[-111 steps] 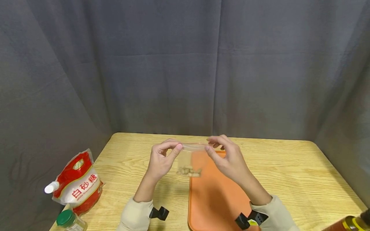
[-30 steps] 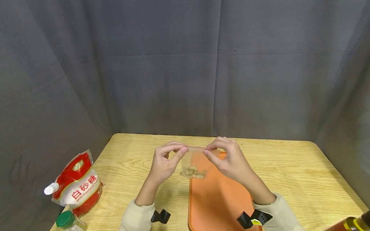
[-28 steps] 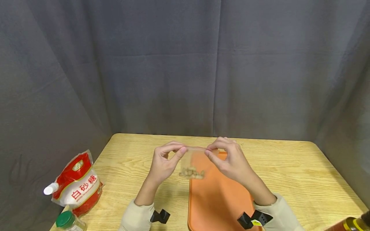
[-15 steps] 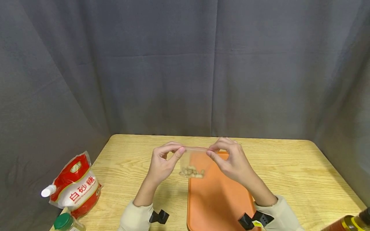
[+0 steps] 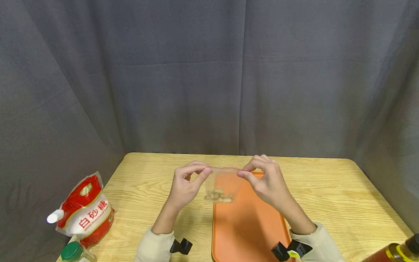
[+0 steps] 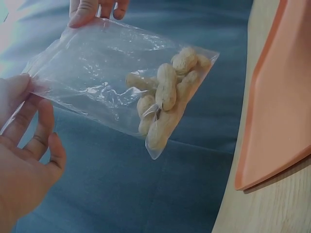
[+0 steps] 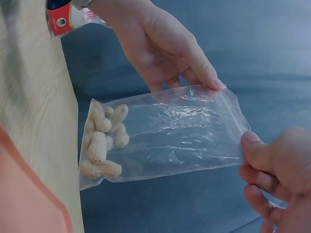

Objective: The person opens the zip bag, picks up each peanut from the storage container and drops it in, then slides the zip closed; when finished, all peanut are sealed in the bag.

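A clear plastic zip bag (image 5: 224, 182) hangs between both hands, above the left edge of an orange tray (image 5: 248, 225). Several unshelled peanuts (image 6: 166, 87) lie gathered at its bottom. My left hand (image 5: 186, 183) pinches the bag's top left corner between thumb and fingers. At the top right, my right hand (image 5: 268, 180) pinches the upper edge; in the right wrist view its thumb (image 7: 253, 145) presses on the bag's mouth. The bag's top edge looks stretched fairly straight between the hands. Whether its seal is fully closed, I cannot tell.
To the left stands a red and white sugar pouch (image 5: 86, 211) with a white cap. Near it is a jar with a green lid (image 5: 72, 251). A dark-capped bottle (image 5: 397, 251) is cut off at the lower right. Grey curtain (image 5: 183, 91) rises behind the wooden table (image 5: 327, 193).
My right hand has slid rightward along the bag's top edge, away from the left hand. Earlier, its fingers were spread looser at the mouth. The left hand keeps its pinch.
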`<state>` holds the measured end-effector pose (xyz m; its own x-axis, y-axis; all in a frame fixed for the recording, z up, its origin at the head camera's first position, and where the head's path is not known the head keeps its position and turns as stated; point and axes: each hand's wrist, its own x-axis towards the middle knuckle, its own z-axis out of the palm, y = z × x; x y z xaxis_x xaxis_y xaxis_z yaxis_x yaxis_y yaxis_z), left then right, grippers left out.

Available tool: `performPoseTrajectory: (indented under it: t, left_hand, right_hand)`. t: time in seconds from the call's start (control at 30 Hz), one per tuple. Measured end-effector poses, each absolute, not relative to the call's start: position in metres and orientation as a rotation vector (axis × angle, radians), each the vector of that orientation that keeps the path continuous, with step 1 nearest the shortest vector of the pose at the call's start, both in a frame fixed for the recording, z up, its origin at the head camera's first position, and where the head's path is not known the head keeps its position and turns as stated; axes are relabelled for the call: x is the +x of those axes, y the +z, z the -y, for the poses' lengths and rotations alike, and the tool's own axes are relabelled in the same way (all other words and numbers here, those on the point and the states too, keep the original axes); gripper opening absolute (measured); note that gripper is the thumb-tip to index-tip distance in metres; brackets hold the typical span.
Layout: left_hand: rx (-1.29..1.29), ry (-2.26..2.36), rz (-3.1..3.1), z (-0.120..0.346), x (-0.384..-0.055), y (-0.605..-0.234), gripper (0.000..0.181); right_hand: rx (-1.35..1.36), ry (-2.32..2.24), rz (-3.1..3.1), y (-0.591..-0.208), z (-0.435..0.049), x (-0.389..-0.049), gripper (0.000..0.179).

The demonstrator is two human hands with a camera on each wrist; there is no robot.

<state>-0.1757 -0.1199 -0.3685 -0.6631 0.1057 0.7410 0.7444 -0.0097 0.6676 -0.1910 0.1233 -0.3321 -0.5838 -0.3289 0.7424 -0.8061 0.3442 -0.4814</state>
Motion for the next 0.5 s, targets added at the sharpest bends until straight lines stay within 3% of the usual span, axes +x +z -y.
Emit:
performPoseTrajectory:
  t: [0.5]
  left_hand:
    - [-0.833, -1.626, 1.918, 0.110, -0.161, -0.353, 0.015]
  right_hand:
    - [1.178, 1.001, 2.234, -0.316, -0.081, -0.188, 0.005]
